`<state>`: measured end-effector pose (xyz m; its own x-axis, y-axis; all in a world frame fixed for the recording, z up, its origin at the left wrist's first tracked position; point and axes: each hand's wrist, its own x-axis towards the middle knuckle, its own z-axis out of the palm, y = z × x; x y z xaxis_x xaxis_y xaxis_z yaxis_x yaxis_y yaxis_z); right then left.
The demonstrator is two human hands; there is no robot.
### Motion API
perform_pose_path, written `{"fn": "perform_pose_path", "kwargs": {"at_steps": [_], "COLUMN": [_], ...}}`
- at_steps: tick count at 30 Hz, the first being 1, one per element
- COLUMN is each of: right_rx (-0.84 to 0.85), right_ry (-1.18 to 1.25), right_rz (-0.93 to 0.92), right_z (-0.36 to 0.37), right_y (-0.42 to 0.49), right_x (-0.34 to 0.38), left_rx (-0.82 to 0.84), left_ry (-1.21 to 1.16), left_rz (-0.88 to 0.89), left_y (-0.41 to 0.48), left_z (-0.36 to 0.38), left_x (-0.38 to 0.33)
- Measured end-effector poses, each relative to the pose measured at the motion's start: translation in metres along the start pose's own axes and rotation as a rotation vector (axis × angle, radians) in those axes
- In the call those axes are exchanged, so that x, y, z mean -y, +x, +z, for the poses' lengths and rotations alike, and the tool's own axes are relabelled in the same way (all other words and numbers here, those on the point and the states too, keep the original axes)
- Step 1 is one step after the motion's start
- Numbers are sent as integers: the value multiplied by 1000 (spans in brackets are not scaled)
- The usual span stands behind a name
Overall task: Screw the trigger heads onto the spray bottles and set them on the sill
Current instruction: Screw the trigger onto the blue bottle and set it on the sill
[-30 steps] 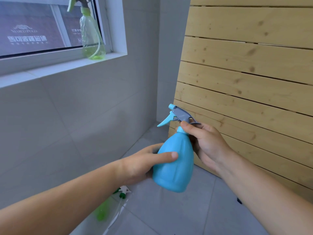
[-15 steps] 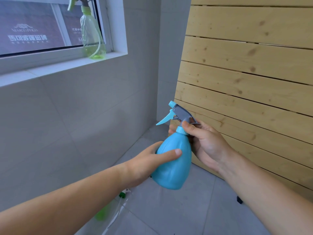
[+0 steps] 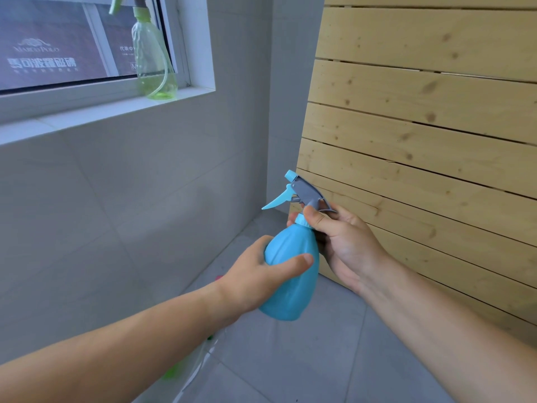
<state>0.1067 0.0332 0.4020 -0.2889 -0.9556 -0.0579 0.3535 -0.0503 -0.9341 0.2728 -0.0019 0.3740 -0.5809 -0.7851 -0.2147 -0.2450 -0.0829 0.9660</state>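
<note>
The person held the blue spray bottle [image 3: 290,274] up in the air in front of the wooden slat wall [image 3: 421,126], with the left hand [image 3: 255,283] wrapped around its fat belly and the right hand [image 3: 345,242] pinching the collar just under the grey and blue trigger head [image 3: 305,193]. It looked like the head was being twisted on, and the next move would likely need a few more turns until it felt tight. Then the bottle could go up on the white sill [image 3: 96,112], beside the green spray bottle [image 3: 154,59] standing there with its head on.
</note>
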Motion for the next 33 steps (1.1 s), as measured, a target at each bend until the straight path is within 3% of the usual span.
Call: {"fn": "perform_pose_path", "kwargs": {"at_steps": [6, 11, 16, 25, 33], "right_rx": [4, 44, 28, 254, 324], "right_ry": [-21, -38, -81, -355, -428], "right_rz": [42, 59, 32, -71, -259], "right_z": [-4, -10, -14, 10, 64], "right_y": [2, 3, 4, 1, 26], "right_x": [-4, 2, 7, -6, 11], "left_rx": [39, 191, 239, -40, -125], "left_ry": [13, -161, -217, -247, -352], "left_rz": [-64, -123, -126, 29, 190], "left_y": [-3, -7, -6, 0, 8], "left_z": [-4, -8, -17, -54, -100], "left_x": [-4, -9, -9, -19, -45]}}
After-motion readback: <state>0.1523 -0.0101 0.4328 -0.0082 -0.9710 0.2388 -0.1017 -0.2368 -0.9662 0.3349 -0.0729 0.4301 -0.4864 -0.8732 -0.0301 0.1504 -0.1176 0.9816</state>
